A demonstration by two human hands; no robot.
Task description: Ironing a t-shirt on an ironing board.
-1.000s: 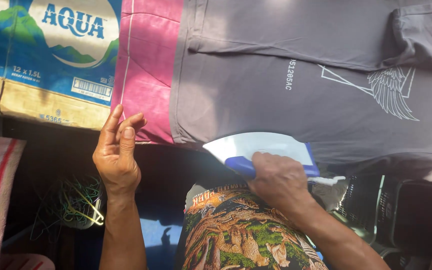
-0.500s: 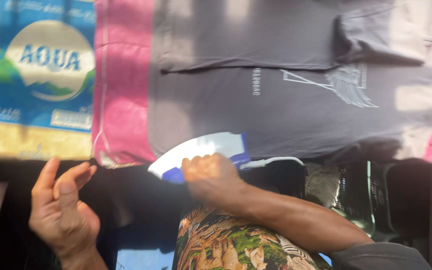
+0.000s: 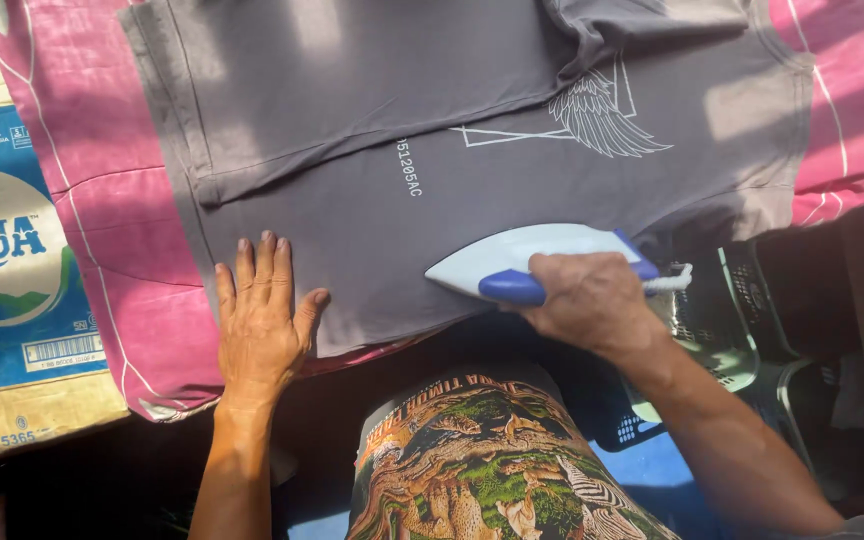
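Observation:
A grey t-shirt [image 3: 422, 130] with a white wing print lies folded and spread over a pink striped cloth [image 3: 82, 200]. My left hand [image 3: 262, 315] rests flat, fingers apart, on the shirt's near left edge. My right hand [image 3: 587, 300] grips the blue handle of a white clothes iron [image 3: 522, 260], which sits on the shirt's near edge with its tip pointing left, toward my left hand. A white cord leaves the iron's back end at the right.
A blue and brown cardboard box [image 3: 12, 300] lies at the left under the pink cloth. A dark plastic basket [image 3: 742, 330] stands below the surface at the right. My printed shirt [image 3: 482, 460] fills the lower middle.
My left hand, raised off the surface before, has come down flat on the grey shirt. The view has shifted, and the iron stays in my right hand at the shirt's near edge.

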